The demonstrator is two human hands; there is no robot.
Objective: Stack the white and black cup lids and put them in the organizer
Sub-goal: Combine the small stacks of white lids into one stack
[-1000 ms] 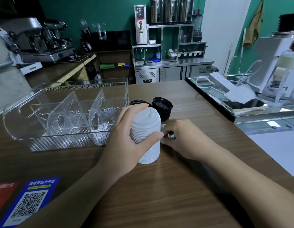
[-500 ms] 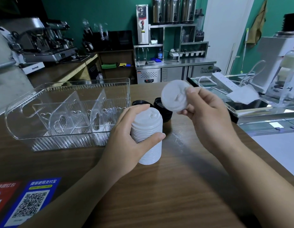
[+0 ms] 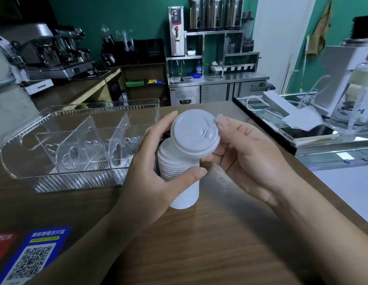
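Observation:
A tall stack of white cup lids [image 3: 182,182] stands on the wooden counter, and my left hand [image 3: 156,171] grips it around the middle. My right hand [image 3: 244,157] holds a single white lid [image 3: 194,135] tilted just above the top of the stack, thumb on its far rim. The clear plastic organizer [image 3: 80,140] with dividers sits to the left of the stack, with nothing in it. The black lids behind the stack are almost wholly hidden by my hands and the white lid.
A QR-code sign [image 3: 32,258] lies on the counter at the near left. A glass-topped display with a phone and power strip [image 3: 279,101] runs along the right edge. An espresso machine [image 3: 55,52] stands far left.
My right hand lifted a single white lid off the counter and has brought it left and down over the stack. My left hand kept its hold on the stack.

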